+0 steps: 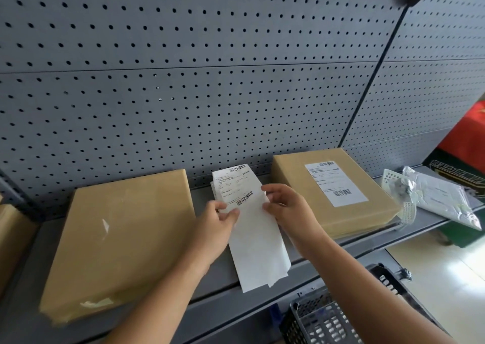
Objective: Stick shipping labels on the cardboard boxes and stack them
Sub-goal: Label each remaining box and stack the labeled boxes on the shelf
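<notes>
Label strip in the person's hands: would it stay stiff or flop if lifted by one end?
Probably floppy: the label strip bends below where the left hand and right hand pinch it, and its lower end splits into loose layers. It is likely very light, since it looks like thin paper. The blank lower part seems smooth, so it may slip a little.

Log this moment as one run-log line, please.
stage: label strip in hand | left hand: pinches label strip | right hand: pinches label strip | left box: unlabelled | right box: labelled
</notes>
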`<state>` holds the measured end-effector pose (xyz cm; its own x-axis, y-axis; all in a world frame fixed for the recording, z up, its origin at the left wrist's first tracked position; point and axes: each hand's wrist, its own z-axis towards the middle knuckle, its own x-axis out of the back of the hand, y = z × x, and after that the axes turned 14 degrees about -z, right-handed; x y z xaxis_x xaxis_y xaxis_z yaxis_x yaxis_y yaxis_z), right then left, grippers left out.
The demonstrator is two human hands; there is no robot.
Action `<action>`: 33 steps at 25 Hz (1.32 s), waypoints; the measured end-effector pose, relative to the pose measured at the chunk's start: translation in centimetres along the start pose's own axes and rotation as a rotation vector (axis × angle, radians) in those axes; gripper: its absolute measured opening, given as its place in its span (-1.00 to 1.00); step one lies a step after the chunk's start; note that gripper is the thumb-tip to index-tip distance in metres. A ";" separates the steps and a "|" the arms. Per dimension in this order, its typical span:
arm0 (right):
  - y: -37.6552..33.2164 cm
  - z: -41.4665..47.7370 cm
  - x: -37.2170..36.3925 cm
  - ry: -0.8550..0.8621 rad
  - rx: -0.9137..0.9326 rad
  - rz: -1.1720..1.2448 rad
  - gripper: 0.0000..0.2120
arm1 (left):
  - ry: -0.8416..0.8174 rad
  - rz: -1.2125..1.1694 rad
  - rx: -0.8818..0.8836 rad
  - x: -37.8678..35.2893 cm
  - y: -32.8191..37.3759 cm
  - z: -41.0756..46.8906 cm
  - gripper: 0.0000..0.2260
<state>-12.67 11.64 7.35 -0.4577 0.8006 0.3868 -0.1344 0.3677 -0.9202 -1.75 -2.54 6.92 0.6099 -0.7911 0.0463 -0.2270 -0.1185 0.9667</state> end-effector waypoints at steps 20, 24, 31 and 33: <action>-2.1 -0.4 0.4 0.265 0.448 -0.801 -0.80 | 0.067 -0.370 -0.177 -0.1 1.8 -0.1 -0.73; -3.6 0.5 -0.5 0.179 0.790 -0.899 -0.83 | 0.019 -0.347 -0.246 0.0 2.3 -0.6 -0.75; -4.4 1.6 -0.6 0.086 0.884 -1.003 -0.85 | -0.007 -0.301 -0.259 0.8 2.2 -0.4 -0.75; -4.6 1.7 -0.7 0.100 0.918 -1.050 -0.86 | -0.007 -0.302 -0.257 0.9 2.1 -0.4 -0.75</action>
<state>-13.18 8.57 11.18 0.2730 0.3927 0.8782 -0.9094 0.4031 0.1025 -1.38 -3.27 9.14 0.6144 -0.7482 -0.2504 0.1599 -0.1927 0.9681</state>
